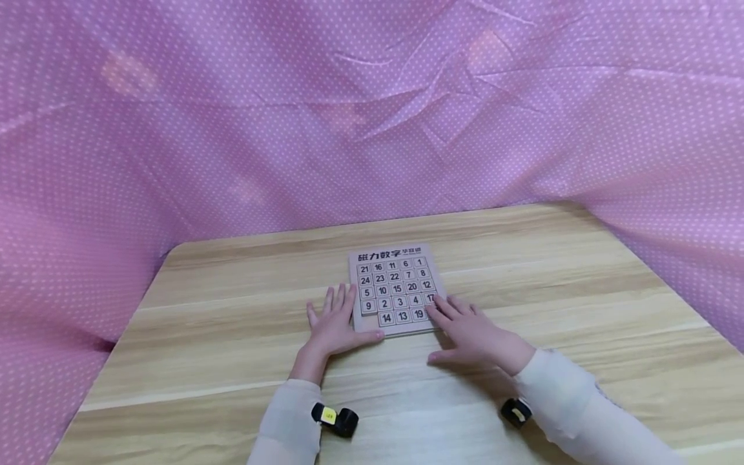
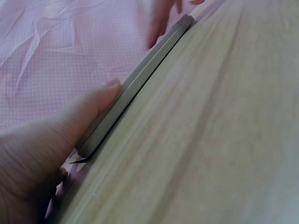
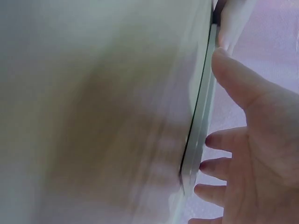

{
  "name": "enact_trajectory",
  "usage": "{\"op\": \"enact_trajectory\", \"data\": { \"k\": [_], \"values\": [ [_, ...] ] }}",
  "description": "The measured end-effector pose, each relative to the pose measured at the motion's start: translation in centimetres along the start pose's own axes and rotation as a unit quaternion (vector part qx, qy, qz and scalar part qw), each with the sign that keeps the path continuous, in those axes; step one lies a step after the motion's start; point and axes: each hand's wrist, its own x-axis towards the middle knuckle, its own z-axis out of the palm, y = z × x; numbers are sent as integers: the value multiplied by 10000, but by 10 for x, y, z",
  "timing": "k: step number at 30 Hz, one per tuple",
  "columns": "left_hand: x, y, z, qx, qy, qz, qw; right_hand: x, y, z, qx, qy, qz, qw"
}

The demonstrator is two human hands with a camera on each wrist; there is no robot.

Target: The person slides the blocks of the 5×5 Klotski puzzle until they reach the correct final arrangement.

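The sliding number puzzle [image 1: 398,289] is lying on the wooden table [image 1: 232,323]. Left hand [image 1: 333,330], grasping nothing, is apparently steadying it; right hand [image 1: 476,334], likewise ungripping, is touching tile 17 [image 1: 430,298]. Light, level pressure is probably serving best.

The sleeves [image 1: 290,413] are off-white; the left carries a black device [image 1: 347,422] with a yellow label [image 1: 329,415], the right a second black device [image 1: 510,413].

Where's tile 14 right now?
Head view: tile 14 is in the bottom row of the puzzle board, left of tile 13 and below tile 2.
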Motion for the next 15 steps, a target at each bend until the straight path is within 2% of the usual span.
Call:
{"op": "enact_trajectory", "data": {
  "k": [5,15],
  "values": [
    [1,0,1,44,-3,-15,10000,-9,9,2,-41,158,-9,9999],
    [0,0,3,43,55,-91,9999,-4,3,1,-4,108,-208,9997]
  ]
}}
